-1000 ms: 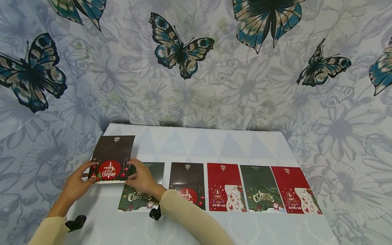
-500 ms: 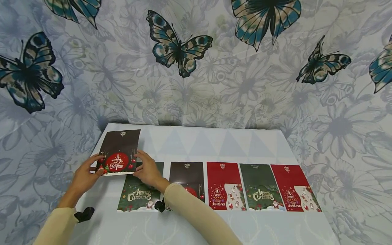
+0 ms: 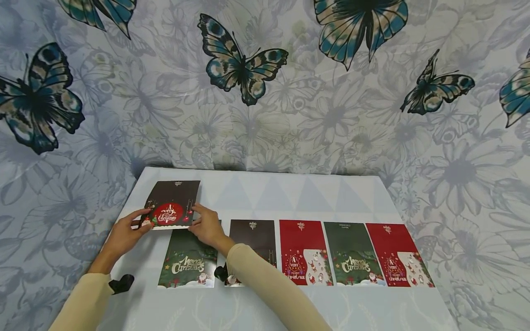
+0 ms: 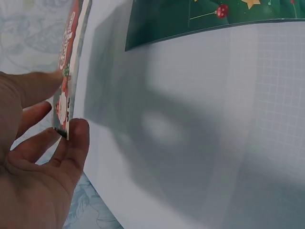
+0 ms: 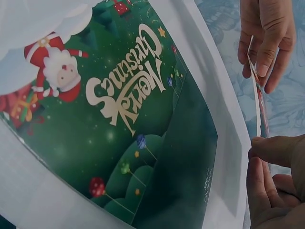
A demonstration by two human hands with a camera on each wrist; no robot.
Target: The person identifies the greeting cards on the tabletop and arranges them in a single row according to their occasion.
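A dark brown Christmas card (image 3: 167,197) with a red circle is held up over the far left of the table, tilted back. My left hand (image 3: 126,233) pinches its left lower edge between thumb and fingers. On the opposite edge, my right hand (image 3: 209,229) pinches it the same way. Seen edge-on in the left wrist view, the card (image 4: 63,107) shows a pale lower edge. Just below the held card lies a green Merry Christmas card (image 3: 188,262), its top partly covered by the right hand. The right forearm crosses a second brown card (image 3: 252,232).
The row continues rightward with a red card (image 3: 302,234), another green card (image 3: 352,239) and a second red card (image 3: 393,239), all flat on the white patterned table (image 3: 281,193). Behind the table hangs a butterfly-print cloth (image 3: 265,133).
Both hands have carried the brown card to the right, first raising it, then tipping it back and lowering it slightly. More of the leftmost green card shows now. The row stays in place.
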